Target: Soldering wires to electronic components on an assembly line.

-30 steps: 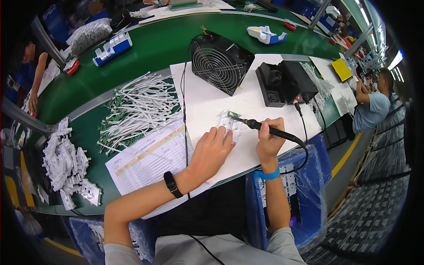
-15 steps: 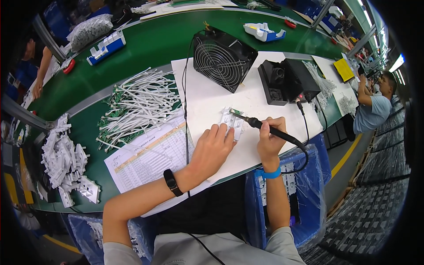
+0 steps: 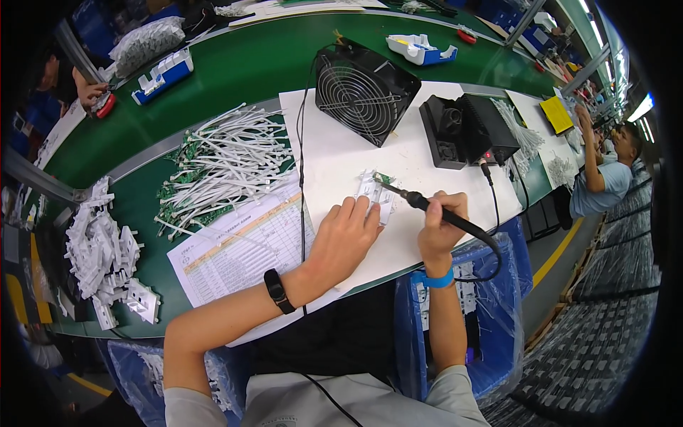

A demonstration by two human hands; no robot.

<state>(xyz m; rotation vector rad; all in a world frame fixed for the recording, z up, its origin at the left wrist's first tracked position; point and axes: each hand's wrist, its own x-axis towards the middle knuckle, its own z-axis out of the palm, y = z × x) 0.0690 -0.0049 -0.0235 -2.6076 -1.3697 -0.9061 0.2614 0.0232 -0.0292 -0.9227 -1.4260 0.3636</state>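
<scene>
My right hand [image 3: 441,231] grips the black handle of a soldering iron [image 3: 459,220]. Its metal tip reaches left and touches, or nearly touches, a small green circuit board [image 3: 385,177]. That board sits at the far end of a white plastic housing [image 3: 385,211], which lies on a white sheet. Fingers of my left hand [image 3: 341,238] press on the housing's near left side and hold it, covering part of it. Whether the tip is in contact I cannot tell.
A black fan [image 3: 359,96] stands beyond the housing, with a black soldering station [image 3: 487,128] to its right. White cables with green boards [image 3: 228,167] lie left, above a printed form [image 3: 242,260]. White plastic parts [image 3: 103,249] are heaped far left. A lined blue bin [image 3: 498,334] sits below right.
The iron and my right hand have shifted slightly right; my left hand stays on the housing. At far left a co-worker's hand has moved to a red object; at right a co-worker's arm is raised higher.
</scene>
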